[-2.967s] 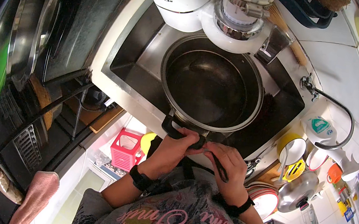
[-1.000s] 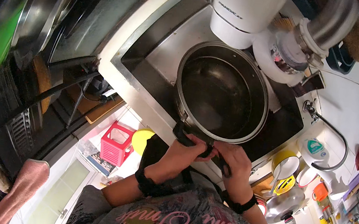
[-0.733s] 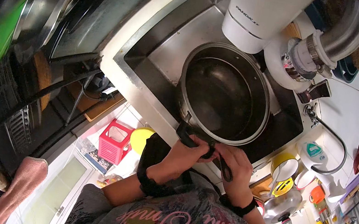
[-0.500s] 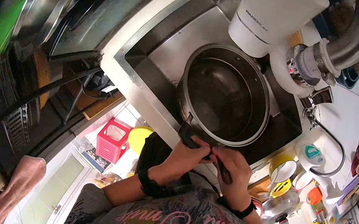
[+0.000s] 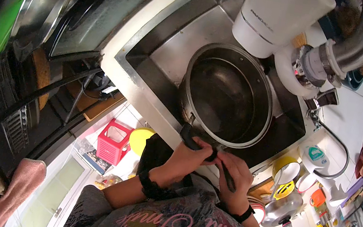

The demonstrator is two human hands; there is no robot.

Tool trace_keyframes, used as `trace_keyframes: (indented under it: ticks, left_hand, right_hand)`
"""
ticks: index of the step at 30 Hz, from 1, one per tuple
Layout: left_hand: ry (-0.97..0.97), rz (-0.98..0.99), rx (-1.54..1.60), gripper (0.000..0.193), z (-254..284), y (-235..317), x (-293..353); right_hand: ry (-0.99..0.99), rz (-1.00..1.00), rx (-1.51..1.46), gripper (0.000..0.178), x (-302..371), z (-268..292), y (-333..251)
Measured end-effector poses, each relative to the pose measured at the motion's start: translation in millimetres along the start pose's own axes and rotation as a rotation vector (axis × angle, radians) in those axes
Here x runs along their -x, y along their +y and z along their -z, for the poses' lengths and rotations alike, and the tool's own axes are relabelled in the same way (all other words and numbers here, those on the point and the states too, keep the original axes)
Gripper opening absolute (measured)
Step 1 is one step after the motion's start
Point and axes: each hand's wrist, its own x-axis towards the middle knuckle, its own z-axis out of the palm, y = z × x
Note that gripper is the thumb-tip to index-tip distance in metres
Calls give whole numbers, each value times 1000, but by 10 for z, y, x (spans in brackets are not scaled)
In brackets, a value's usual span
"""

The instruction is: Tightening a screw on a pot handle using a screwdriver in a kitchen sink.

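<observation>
A large dark pot (image 5: 223, 98) with a steel rim stands in the metal sink (image 5: 187, 44), some liquid seemingly at its bottom. Its black handle (image 5: 189, 136) points toward me. My left hand (image 5: 189, 159) is closed round that handle near its end. Close beside it, almost touching, my right hand (image 5: 234, 177) grips a slim black piece (image 5: 228, 178) like a handle. The far end of this piece is hidden by my fingers, so I cannot tell what it belongs to.
A white tap-mounted water filter (image 5: 277, 22) hangs over the sink's far right. At right are a white soap bottle (image 5: 315, 154), a yellow mug (image 5: 285, 169) and a metal lid (image 5: 283, 211). Left of me stands a dish rack (image 5: 22, 111); a red stool (image 5: 114, 142) is on the floor.
My right hand has shifted slightly down and right, turning a little with the black piece. My left hand stays on the pot's handle, and the pot has not moved.
</observation>
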Motion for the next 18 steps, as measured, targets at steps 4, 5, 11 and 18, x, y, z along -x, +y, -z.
trace_keyframes:
  ticks: [4, 5, 11, 18]
  left_hand:
    - [-1, 5, 22, 7, -20, 6, 7]
    - [-2, 6, 21, 7, -20, -4, -2]
    - [8, 13, 18, 6, -29, -11, -11]
    - [53, 26, 24, 5, -6, -44, -3]
  right_hand:
    - [93, -89, -38, 38, 30, -56, 90]
    - [82, -70, -35, 37, 47, -59, 61]
    - [93, -58, -42, 35, 62, -48, 81]
    - [22, -13, -30, 29, 1, 59, -17]
